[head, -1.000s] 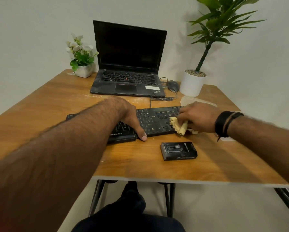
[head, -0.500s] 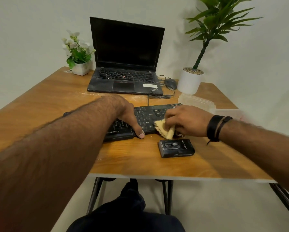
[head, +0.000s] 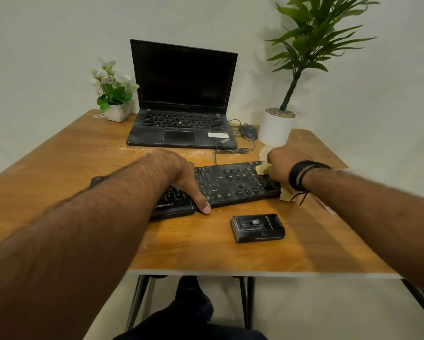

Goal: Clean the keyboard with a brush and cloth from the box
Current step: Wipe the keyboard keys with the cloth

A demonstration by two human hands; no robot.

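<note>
A black keyboard lies across the middle of the wooden table. My left hand presses down on its left half, thumb at the front edge, holding it steady. My right hand is at the keyboard's right end, closed on a pale yellow cloth that rests on the far-right keys; more of the cloth hangs out below the wrist. A clear plastic box shows only as a blur behind my right forearm. No brush is visible.
An open black laptop stands at the back, a wired mouse to its right. A white pot with a tall plant and a small flower pot flank it. A small black device lies in front of the keyboard.
My right hand carried the cloth from the keyboard's front middle to its far right end. My left hand has stayed on the left half.
</note>
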